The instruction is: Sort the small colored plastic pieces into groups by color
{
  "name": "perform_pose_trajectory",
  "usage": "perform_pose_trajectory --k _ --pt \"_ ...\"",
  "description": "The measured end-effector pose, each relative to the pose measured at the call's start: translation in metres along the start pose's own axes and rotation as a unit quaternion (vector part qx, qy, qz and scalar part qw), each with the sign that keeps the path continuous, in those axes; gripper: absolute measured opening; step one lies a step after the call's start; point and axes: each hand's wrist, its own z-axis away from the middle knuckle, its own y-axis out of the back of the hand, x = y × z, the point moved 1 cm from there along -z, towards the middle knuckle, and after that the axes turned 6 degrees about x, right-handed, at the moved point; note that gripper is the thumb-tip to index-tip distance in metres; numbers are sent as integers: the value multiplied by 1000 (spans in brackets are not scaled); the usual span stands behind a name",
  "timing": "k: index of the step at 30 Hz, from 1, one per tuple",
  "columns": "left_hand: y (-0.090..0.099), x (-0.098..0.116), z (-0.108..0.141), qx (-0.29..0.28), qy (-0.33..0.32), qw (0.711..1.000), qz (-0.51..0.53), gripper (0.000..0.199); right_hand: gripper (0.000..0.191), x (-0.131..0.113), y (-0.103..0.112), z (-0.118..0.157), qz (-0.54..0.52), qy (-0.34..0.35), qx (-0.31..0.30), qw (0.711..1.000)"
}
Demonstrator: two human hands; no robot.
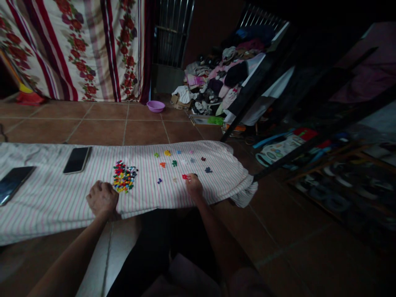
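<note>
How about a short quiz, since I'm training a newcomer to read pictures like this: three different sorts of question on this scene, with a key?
1. Multiple choice: which of these is nearest the left hand?
A) the flowered curtain
B) the mixed-colour pile
C) the yellow cluster

2. True or false: the purple basin stands on the tiled floor, beyond the striped cloth.

3. Short answer: which of the two hands is at the red pieces?

Key: 1 B; 2 true; 3 the right hand.
</note>
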Motion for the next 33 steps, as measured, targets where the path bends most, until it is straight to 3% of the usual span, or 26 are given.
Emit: perform_pose_trajectory --k 12,23,28,33 --pt "-4 -3 -1 2 -8 1000 -4 34 31 8 -12 0 -19 44 31 998" --pt "-7 -4 0 15 -11 1000 -2 32 32 8 -14 2 -65 39 41 996" --pt "-8 -5 -2 -1 -12 1000 4 30 32 -11 -11 11 -82 34 40 995" --pt "-7 -5 -2 -2 -14 1000 17 29 31 -49 -18 19 -110 87 3 990"
